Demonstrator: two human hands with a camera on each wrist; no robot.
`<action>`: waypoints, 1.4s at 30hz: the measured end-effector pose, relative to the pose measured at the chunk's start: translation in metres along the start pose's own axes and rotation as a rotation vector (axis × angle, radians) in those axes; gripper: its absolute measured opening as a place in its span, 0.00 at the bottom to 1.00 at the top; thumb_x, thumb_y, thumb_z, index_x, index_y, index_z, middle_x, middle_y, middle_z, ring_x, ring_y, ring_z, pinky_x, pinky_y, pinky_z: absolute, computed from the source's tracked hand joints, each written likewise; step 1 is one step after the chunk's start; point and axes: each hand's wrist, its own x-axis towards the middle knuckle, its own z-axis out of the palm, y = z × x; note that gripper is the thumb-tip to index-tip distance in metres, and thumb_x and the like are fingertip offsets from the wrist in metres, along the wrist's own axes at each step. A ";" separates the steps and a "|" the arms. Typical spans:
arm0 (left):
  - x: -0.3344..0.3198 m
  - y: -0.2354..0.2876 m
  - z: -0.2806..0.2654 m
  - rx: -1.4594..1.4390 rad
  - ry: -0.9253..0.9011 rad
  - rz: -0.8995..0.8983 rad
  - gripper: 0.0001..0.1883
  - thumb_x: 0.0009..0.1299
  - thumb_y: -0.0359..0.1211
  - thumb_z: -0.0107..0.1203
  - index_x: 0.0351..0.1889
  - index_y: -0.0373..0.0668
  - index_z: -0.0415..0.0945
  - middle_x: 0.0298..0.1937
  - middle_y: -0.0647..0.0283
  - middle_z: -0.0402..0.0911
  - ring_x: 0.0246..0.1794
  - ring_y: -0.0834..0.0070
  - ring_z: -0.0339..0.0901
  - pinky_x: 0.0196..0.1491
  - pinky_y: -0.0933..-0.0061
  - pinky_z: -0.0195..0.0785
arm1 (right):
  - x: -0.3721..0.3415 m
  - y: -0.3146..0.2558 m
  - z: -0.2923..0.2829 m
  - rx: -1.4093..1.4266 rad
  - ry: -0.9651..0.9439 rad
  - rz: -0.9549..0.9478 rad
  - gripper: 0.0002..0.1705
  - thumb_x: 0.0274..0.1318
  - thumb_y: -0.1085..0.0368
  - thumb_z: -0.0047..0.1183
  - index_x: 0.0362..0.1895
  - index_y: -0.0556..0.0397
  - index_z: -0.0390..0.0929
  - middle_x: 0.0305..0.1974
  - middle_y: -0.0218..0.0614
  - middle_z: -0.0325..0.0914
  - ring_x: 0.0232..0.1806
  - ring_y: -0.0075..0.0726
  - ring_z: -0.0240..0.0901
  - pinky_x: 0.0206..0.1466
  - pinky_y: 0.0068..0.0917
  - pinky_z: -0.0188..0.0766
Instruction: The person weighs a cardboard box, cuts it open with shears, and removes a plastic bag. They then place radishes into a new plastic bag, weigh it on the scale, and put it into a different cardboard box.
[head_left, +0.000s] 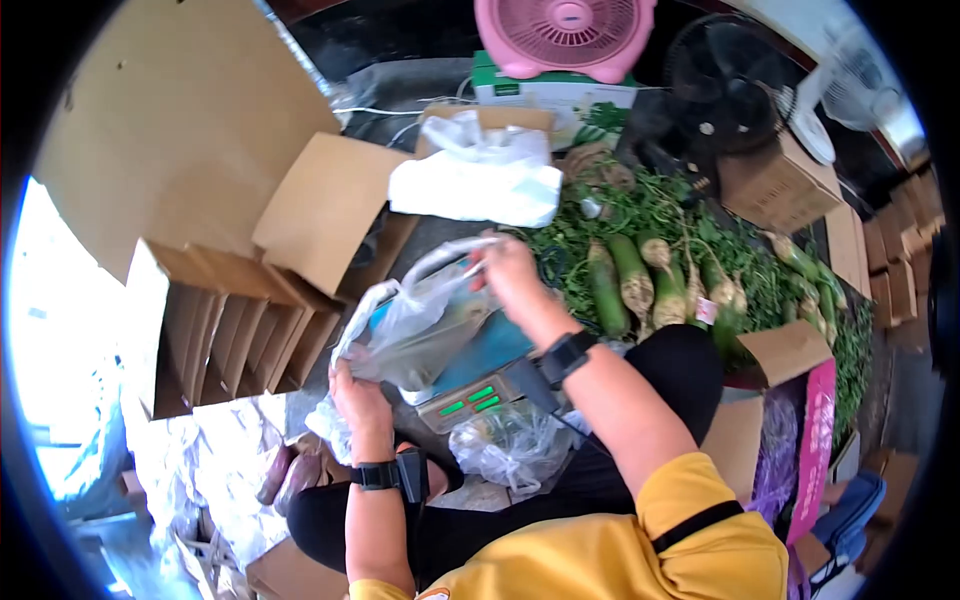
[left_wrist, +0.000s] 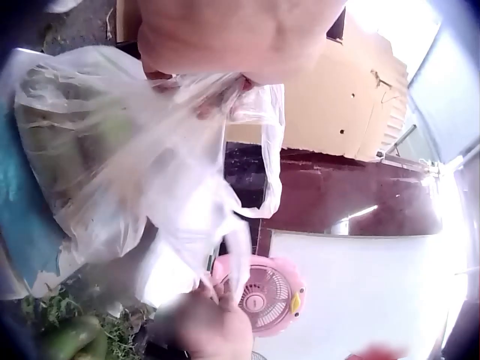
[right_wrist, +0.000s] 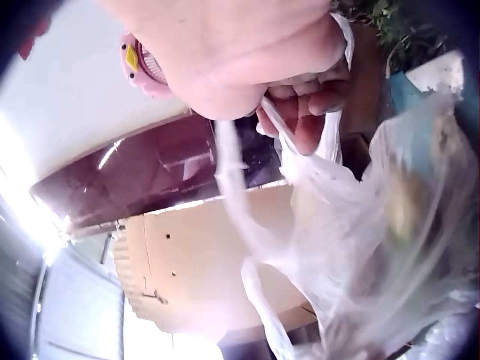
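Observation:
A thin white plastic bag (head_left: 415, 325) hangs between my two hands over a digital scale (head_left: 470, 405) with a blue top and green lit digits. Through its film, pale green and brownish contents (left_wrist: 82, 142) show blurred in the left wrist view. My left hand (head_left: 362, 405) grips the gathered film at the bag's near left side. On the far right side, my right hand (head_left: 512, 278) holds a bag handle, with its fingers (right_wrist: 304, 127) hooked through the loop in the right wrist view.
Green-topped radishes (head_left: 630, 280) lie on leafy greens to the right. A divided cardboard box (head_left: 225, 330) stands left. White bags (head_left: 480, 185) lie beyond, before a pink fan (head_left: 570, 30). Another clear bag (head_left: 510, 445) sits by the scale, and purple eggplants (head_left: 298, 475) lie lower left.

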 end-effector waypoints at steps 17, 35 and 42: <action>-0.029 0.092 0.006 0.249 -0.282 -0.074 0.06 0.64 0.28 0.44 0.37 0.39 0.68 0.27 0.66 0.72 0.29 0.77 0.70 0.41 0.78 0.63 | -0.003 -0.061 -0.019 0.298 -0.244 0.054 0.20 0.61 0.48 0.45 0.37 0.52 0.74 0.30 0.32 0.75 0.28 0.24 0.70 0.31 0.21 0.64; -0.040 0.122 0.006 1.187 -0.523 -0.211 0.21 0.59 0.23 0.49 0.53 0.38 0.70 0.30 0.66 0.77 0.31 0.81 0.71 0.36 0.80 0.65 | 0.023 -0.141 -0.066 -1.101 -0.453 -0.015 0.13 0.39 0.75 0.54 0.36 0.58 0.75 0.31 0.26 0.73 0.30 0.19 0.67 0.35 0.20 0.65; -0.042 0.099 0.018 0.918 -0.586 0.206 0.26 0.59 0.18 0.43 0.57 0.44 0.67 0.55 0.56 0.73 0.40 0.68 0.77 0.45 0.74 0.68 | -0.030 -0.137 0.051 -1.012 -1.076 -0.389 0.11 0.51 0.70 0.47 0.40 0.56 0.75 0.36 0.43 0.74 0.43 0.43 0.70 0.46 0.33 0.67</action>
